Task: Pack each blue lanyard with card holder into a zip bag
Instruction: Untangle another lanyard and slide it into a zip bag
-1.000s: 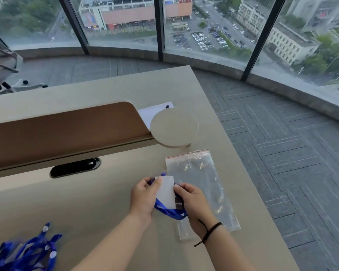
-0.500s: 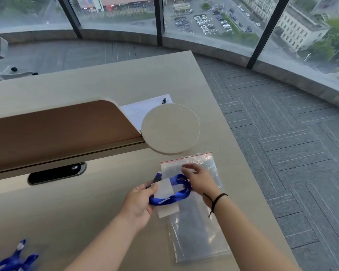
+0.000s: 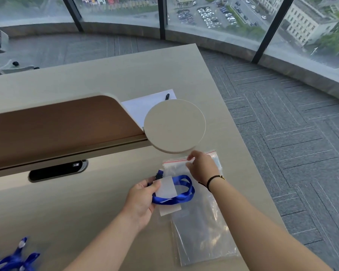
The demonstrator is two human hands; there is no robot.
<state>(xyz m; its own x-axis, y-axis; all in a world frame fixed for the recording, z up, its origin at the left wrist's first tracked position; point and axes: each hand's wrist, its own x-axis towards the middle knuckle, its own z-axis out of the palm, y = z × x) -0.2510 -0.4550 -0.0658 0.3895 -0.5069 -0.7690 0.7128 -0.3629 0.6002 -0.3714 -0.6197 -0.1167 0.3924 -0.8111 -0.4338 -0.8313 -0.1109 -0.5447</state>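
Note:
A clear zip bag [image 3: 202,227] with a red seal strip lies flat on the desk, mouth pointing away from me. My left hand [image 3: 143,200] grips a blue lanyard [image 3: 181,195] looped around its white card holder [image 3: 165,187], held just left of the bag's upper part. My right hand [image 3: 202,166] rests at the bag's mouth, fingertips pinching the top edge by the red strip. A black band circles that wrist.
More blue lanyards [image 3: 14,260] lie heaped at the desk's bottom left. A round beige disc [image 3: 174,126] overhangs just beyond the bag, beside a brown divider panel [image 3: 57,130]. White paper with a pen [image 3: 145,106] lies behind it. The desk edge [image 3: 249,157] runs close on the right.
My right hand has let go of the lanyard and reached up to the bag's mouth. My left hand keeps the lanyard bundle, which has shifted up beside the bag's top.

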